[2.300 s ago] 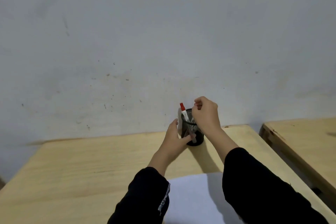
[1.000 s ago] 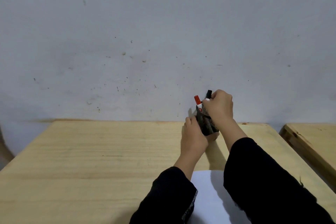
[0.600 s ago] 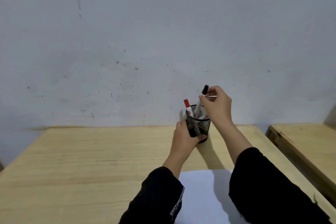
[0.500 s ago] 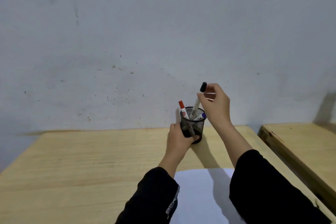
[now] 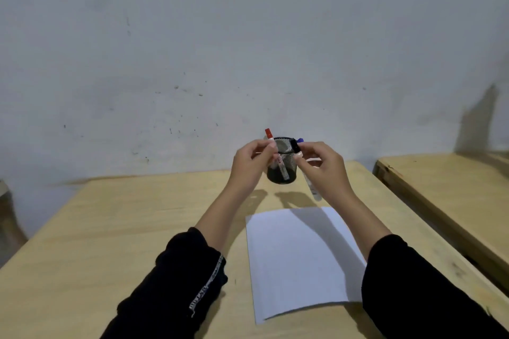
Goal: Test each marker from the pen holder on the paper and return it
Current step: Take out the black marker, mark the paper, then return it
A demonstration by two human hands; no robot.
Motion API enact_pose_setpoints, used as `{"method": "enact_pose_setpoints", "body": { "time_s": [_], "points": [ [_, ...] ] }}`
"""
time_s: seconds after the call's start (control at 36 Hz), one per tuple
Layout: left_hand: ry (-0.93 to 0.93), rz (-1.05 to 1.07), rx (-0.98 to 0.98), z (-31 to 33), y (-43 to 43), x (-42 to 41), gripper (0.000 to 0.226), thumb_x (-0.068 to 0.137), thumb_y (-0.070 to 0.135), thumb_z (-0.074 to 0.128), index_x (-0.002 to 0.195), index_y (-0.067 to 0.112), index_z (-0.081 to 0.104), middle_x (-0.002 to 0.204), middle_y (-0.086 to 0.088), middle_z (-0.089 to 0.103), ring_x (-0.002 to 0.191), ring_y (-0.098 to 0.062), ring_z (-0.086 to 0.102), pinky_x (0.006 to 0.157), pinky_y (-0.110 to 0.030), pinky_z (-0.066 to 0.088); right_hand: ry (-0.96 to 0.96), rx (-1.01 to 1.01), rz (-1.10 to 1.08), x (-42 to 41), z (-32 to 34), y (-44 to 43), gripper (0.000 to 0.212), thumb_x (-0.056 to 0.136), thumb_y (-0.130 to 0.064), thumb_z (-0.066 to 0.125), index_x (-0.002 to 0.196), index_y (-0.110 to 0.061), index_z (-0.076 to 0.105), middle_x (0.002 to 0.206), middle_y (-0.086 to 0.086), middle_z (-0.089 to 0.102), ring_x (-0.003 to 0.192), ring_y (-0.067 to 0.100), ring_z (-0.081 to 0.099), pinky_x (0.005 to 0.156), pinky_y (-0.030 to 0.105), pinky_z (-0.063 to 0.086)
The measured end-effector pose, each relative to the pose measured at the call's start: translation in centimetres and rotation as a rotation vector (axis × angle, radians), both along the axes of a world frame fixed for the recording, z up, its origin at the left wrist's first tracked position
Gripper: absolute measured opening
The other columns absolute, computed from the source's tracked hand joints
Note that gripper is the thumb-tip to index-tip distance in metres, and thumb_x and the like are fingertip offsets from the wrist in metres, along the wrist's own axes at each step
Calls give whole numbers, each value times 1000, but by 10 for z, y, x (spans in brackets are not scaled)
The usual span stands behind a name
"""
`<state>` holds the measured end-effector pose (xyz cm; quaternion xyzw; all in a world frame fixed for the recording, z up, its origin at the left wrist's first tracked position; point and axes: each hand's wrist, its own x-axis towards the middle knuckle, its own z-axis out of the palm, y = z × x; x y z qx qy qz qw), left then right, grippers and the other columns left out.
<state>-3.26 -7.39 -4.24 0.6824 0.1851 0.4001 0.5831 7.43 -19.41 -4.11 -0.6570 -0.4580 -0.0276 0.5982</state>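
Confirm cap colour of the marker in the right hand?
Black cap, on the marker held by the right hand; head view.

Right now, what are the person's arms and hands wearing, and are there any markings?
Both hands, left hand and right hand, are bare, without gloves. Black long sleeves are pushed up the forearms. The left sleeve has a white patterned strip at the cuff; the right sleeve looks plain.

No readable text, brand or number anywhere. White lettering down the left sleeve too blurred to make out. Print on the barrel of the red-capped marker in the mesh pen holder too small to read. Paper blank.
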Motion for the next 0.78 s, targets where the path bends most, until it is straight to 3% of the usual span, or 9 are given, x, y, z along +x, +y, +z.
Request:
{"method": "enact_pose_setpoints", "body": {
  "time_s": [0.06, 0.14, 0.19, 0.28, 0.44, 0.53, 0.61, 0.69, 0.78],
  "points": [
    [-12, -31, 24, 6, -7, -8, 11, 89, 19, 61, 94, 13, 68, 87, -6, 69, 80, -14, 66, 88, -34, 54, -41, -47, 2, -4, -8, -3, 18, 83, -6, 66, 100, -11, 70, 91, 2, 63, 76, -3, 58, 69, 9, 48],
    [31, -64, 74, 9, -16, -15, 11, 89, 16, 63, 96, 11, 69, 91, -7, 68, 76, -10, 65, 80, -24, 55, -105, -122, 16, -9, -11, -9, 21, 83, -5, 66, 103, -7, 70, 88, 3, 61, 79, 10, 60, 72, 15, 49],
    [78, -77, 118, 7, -19, -17, 6, 87, 16, 65, 89, 18, 70, 83, -3, 68, 76, -12, 65, 82, -27, 55, -142, -179, 35, -11, -10, -13, 23, 83, -7, 65, 105, -8, 70, 91, 9, 63, 82, 22, 61, 78, 26, 51],
    [135, -82, 162, 5, -21, -19, 9, 84, 17, 68, 80, 24, 71, 77, 2, 69, 74, -11, 64, 82, -29, 54, -220, -247, 61, -11, -7, -16, 23, 84, -9, 64, 106, -11, 71, 88, 7, 61, 82, 25, 60, 80, 33, 51],
    [124, -48, 161, 8, -20, -18, 10, 83, 11, 68, 77, 19, 70, 73, 1, 68, 70, -9, 65, 80, -28, 55, -243, -284, 89, -11, 1, -16, 21, 85, -11, 64, 105, -13, 70, 85, -9, 55, 82, 18, 57, 78, 26, 49],
    [79, -36, 144, 10, -20, -20, 10, 85, 9, 65, 78, 15, 69, 73, 0, 67, 63, 1, 64, 72, -17, 53, -155, -277, 117, -9, 3, -16, 14, 86, -17, 63, 98, -22, 69, 91, -7, 60, 82, 14, 57, 76, 23, 46],
    [40, 20, 123, 9, -13, -23, 16, 86, 9, 64, 76, 19, 69, 69, 4, 68, 64, -3, 65, 77, -24, 55, -54, -272, 158, -5, 7, -20, 9, 87, -19, 64, 90, -27, 68, 92, -7, 65, 74, 3, 57, 71, 18, 44],
    [-4, 62, 57, 4, -5, -29, 17, 86, 9, 64, 76, 21, 70, 65, 10, 70, 71, -12, 66, 84, -31, 54, 24, -245, 184, 0, 10, -25, 10, 83, -15, 68, 86, -24, 71, 87, -2, 71, 62, -3, 60, 63, 11, 45],
    [-72, 56, -51, 0, -1, -33, 11, 87, 6, 63, 81, 13, 69, 68, 9, 71, 69, -5, 68, 78, -19, 55, 116, -181, 170, 5, 10, -27, 8, 76, -12, 75, 84, -14, 74, 75, -2, 71, 57, 2, 61, 59, 14, 47]
  ]
}}
